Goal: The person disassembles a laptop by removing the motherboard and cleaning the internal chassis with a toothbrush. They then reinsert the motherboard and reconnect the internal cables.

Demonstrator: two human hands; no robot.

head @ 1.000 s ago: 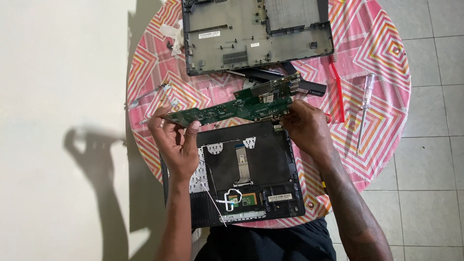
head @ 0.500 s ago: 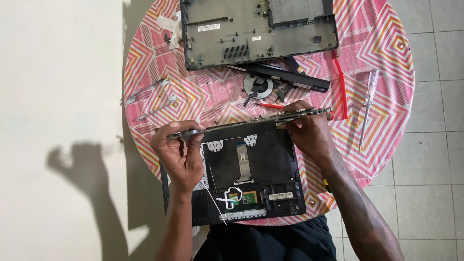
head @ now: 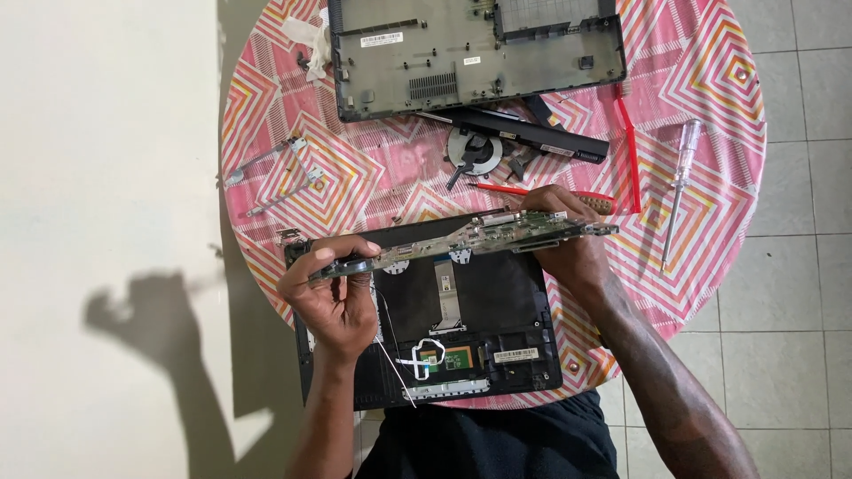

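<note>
Two bare forearms rise from the bottom edge of the frame toward the centre. The left hand (head: 335, 297), left of centre, is turned palm toward the camera, fingers curled over and thumb pressed in, pinching something thin. The right hand (head: 568, 239), right of centre and slightly higher, shows its back, fingers bent forward and closed in a grip. The right forearm slants down to the lower right corner; the left runs almost straight down.

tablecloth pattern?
Tablecloth: pink, red, orange and white nested diamond zigzags. Clearest in the head view.
</note>
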